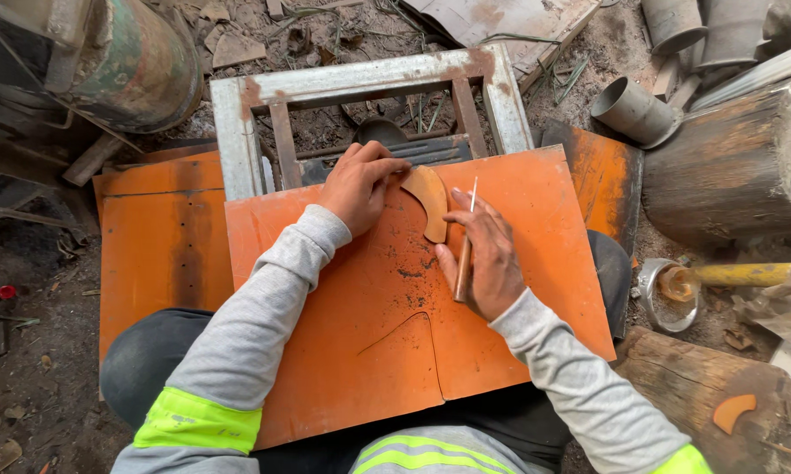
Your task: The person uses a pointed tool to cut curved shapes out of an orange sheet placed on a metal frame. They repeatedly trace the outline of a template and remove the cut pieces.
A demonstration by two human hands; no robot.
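Observation:
An orange metal sheet (pixel 536 263) lies across my lap, with a curved line scratched into its lower part. My left hand (pixel 359 184) presses a curved, crescent-shaped brown template (pixel 430 200) flat on the sheet near its top edge. My right hand (pixel 486 254) grips a thin metal scriber (pixel 464 254), its pale tip pointing up along the template's right edge. Both arms wear grey sleeves with yellow-green cuffs.
A rusty grey metal frame (pixel 237 140) stands beyond the sheet. More orange sheets (pixel 158 237) lie at left. Wooden logs (pixel 720 167) and grey metal pipes (pixel 632 110) sit at right, with a yellow-handled tool (pixel 742 275) and a small orange crescent piece (pixel 733 411).

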